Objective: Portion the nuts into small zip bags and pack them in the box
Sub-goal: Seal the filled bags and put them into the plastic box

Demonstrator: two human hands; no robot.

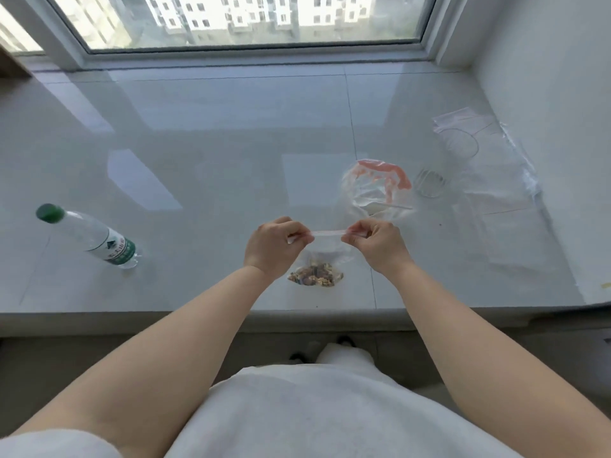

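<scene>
Both hands — left hand (pixel 271 246), right hand (pixel 377 242) — pinch the zip strip's 2 ends, holding the small zip bag (pixel 317 259) taut, probably to seal it; nuts (pixel 315 275) hang below the grip.

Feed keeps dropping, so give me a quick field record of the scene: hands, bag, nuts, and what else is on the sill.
left hand: pinches left end of the zip strip
right hand: pinches right end of the zip strip
small bag: hangs between both hands over the sill
nuts: in the bag's bottom
large bag: open, behind the hands
glass: right of the large bag
spare bags: far right
bottle: left, green cap
box: not seen
</scene>
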